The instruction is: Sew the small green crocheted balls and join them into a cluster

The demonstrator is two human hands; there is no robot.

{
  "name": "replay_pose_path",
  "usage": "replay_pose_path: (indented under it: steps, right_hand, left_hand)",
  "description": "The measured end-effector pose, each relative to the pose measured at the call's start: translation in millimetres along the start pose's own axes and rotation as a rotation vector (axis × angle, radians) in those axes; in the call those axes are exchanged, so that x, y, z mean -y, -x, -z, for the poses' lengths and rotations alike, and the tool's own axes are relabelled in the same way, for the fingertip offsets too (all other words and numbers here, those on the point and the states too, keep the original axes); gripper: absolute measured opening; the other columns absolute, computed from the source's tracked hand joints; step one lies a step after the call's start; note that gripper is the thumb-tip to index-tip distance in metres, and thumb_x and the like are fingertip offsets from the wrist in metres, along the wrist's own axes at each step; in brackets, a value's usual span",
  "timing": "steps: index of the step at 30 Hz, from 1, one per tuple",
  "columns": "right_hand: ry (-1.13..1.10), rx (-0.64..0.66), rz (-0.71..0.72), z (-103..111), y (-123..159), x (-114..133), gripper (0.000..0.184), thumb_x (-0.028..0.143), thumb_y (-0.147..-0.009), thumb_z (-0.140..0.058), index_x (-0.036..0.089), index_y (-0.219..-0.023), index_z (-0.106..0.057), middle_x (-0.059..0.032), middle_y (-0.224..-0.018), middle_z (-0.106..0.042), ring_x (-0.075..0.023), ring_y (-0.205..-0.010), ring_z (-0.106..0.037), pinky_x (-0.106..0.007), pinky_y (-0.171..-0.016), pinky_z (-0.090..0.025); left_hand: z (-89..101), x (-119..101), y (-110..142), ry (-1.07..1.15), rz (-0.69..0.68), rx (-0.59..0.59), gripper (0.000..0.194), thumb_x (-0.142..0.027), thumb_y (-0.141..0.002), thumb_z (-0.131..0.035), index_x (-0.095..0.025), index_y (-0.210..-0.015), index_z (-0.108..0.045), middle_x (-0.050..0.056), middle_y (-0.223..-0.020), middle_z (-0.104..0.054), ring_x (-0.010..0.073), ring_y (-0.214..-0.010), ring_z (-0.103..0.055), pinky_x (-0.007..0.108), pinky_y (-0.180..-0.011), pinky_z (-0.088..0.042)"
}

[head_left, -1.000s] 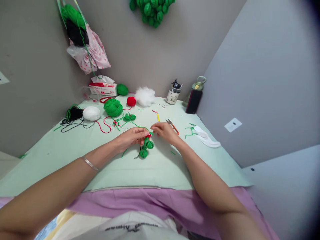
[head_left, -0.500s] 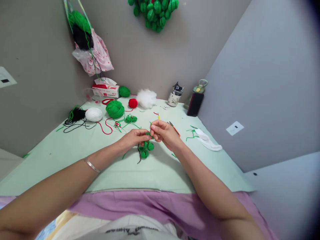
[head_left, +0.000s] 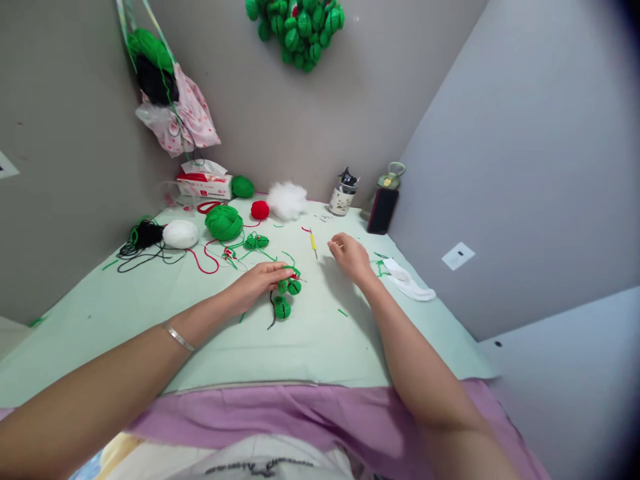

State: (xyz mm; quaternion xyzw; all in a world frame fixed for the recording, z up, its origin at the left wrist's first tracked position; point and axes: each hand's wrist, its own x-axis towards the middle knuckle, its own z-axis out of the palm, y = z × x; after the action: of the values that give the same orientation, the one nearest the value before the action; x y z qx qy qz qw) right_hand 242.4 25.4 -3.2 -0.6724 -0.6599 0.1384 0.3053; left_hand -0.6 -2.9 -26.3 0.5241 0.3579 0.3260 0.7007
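Note:
My left hand [head_left: 270,275] is closed, with thumb and finger pinching a green crocheted piece [head_left: 291,287]. Small green balls with dark lines hang from that piece, the lowest ball [head_left: 283,308] near the tabletop. A bit of red shows at the pinch, a thin needle-like line sticks out to the right, and a loose green yarn end rises above. To the right, my right hand [head_left: 351,257] is apart from the piece, low over the table with fingers curled together. What its fingers hold, if anything, is hidden. A yellow-handled crochet hook [head_left: 313,243] lies left of it.
Green yarn [head_left: 223,222], red yarn [head_left: 260,211], white yarn [head_left: 181,234] and white stuffing [head_left: 287,201] lie toward the back. A jar [head_left: 343,199], phone [head_left: 383,211] and bottle [head_left: 391,176] stand at back right. White cloth [head_left: 409,280] and yarn scraps lie right.
My right hand has left the green piece and moved right, over where an orange-handled tool lay, which is now out of sight. My left hand keeps its pinch. The view has shifted slightly.

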Motion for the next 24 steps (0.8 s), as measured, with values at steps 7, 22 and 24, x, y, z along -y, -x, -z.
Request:
replay_pose_path:
  steps: [7,22,24]
  right_hand:
    - [0.500,0.127,-0.058,-1,-5,-23,0.020,0.023,-0.091,-0.053,0.014,-0.099,-0.069,-0.0184,-0.113,-0.062,-0.0301,-0.108,-0.059,-0.038,-0.087,-0.042]
    - [-0.433,0.385,0.296,5,17,29,0.046,0.056,-0.093,-0.047,0.015,-0.090,-0.065,0.0016,-0.068,-0.049,-0.0101,-0.058,-0.039,-0.024,-0.054,-0.031]
    - [-0.381,0.417,0.333,3,23,35,0.042,0.054,-0.092,-0.051,0.015,-0.086,-0.065,0.0022,-0.067,-0.048,-0.0106,-0.061,-0.040,-0.024,-0.057,-0.031]
  left_hand:
    - [1.7,-5,1,0.041,-0.028,-0.080,0.030,-0.042,-0.073,-0.080,-0.018,-0.085,-0.067,0.002,-0.083,-0.066,0.0144,-0.075,-0.060,0.027,-0.069,-0.045]
    - [-0.1,-19,8,0.007,-0.117,-0.134,0.029,-0.042,-0.074,-0.077,-0.019,-0.092,-0.071,0.003,-0.089,-0.067,0.0145,-0.078,-0.059,0.026,-0.071,-0.045]
    - [0.9,-18,8,0.006,-0.123,-0.126,0.029,-0.042,-0.075,-0.077,-0.020,-0.093,-0.071,0.002,-0.090,-0.067,0.0146,-0.079,-0.060,0.026,-0.071,-0.045]
